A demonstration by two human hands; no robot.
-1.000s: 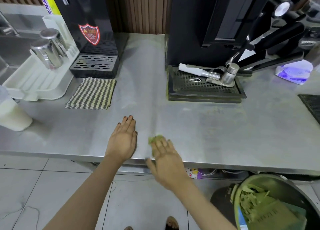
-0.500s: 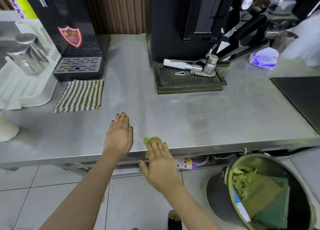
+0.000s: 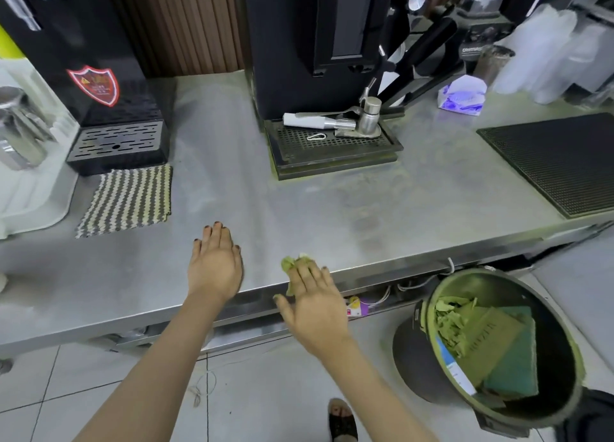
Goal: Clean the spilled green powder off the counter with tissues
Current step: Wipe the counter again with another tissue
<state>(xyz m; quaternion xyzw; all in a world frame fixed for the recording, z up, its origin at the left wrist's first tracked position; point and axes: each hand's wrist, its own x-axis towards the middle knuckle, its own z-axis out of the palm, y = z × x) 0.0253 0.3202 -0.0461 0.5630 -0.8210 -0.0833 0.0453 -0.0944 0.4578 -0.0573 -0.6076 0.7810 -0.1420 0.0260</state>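
Right hand point(image 3: 312, 305): fingers straight and flat, thumb spread aside, pressing a crumpled green-stained tissue point(image 3: 291, 264) against the front edge of the steel counter point(image 3: 332, 215); nothing curled round it. Left hand point(image 3: 214, 265): palm down on the counter just left of the tissue, fingers straight and close together, holding nothing. Floor, lower right: open bin point(image 3: 558, 335) with green-stained tissues and packaging inside. Mid-counter: faint green powder film point(image 3: 372, 179), densest along the front of the drip tray point(image 3: 332, 149). Striped cloth point(image 3: 128, 199) to the left, black mat point(image 3: 558, 162) to the right. Far right, near the back: tissue pack point(image 3: 461, 97)
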